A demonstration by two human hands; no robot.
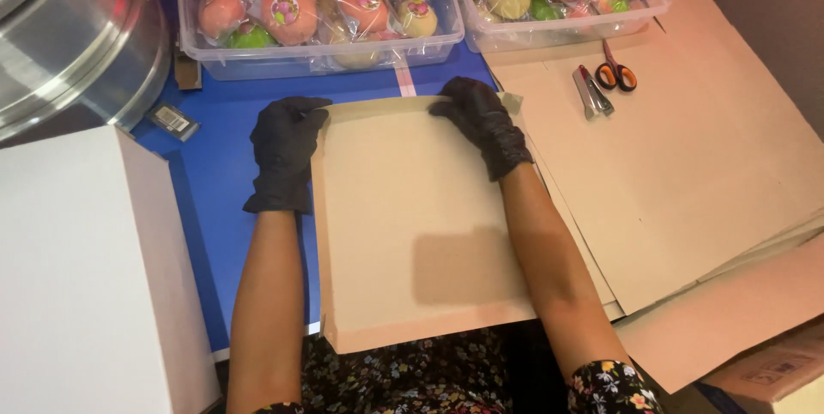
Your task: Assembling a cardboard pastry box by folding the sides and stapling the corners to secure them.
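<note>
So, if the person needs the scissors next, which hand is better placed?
Probably the right hand: the scissors lie on the cardboard stack on its side, while the left hand holds the cardboard sheet at its far-left corner.

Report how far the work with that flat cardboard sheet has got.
Done: little shows; the cardboard sheet lies flat on the blue table, unfolded. In hand: the left hand and right hand, both in black gloves, grip its far corners. Left: the stack of cardboard sheets at right lies flat, and wrapped buns fill the clear tubs.
</note>
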